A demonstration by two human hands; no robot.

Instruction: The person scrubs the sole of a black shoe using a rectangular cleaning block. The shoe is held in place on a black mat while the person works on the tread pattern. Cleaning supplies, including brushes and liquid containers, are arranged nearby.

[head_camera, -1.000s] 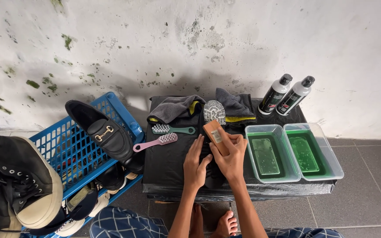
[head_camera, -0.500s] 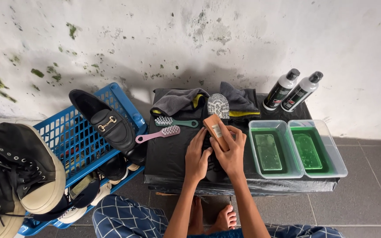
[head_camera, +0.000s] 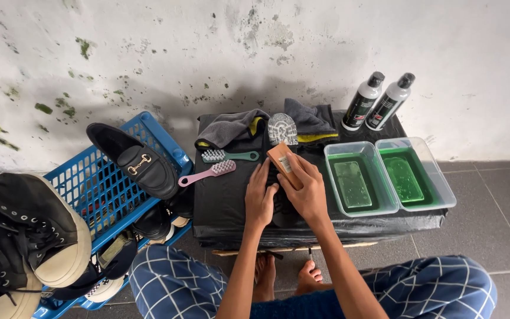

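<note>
Right hand [head_camera: 309, 192] grasping wooden brush [head_camera: 283, 162] at frame centre, over black-covered bench [head_camera: 225, 201]. Left hand [head_camera: 260, 198] flat, fingers released, pressing dark item [head_camera: 278, 204] just beside it, kind unclear. Pink brush [head_camera: 208, 173] and green brush [head_camera: 226, 156] left of centre; two green-filled tubs [head_camera: 385, 177] right.

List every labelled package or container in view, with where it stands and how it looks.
Left bottle: back right of the black-covered table, against the wall; tall, white, black cap, dark label.
Right bottle: beside it, same shape and colours.
Wooden brush: under the right hand; small pale label on its side.
</note>
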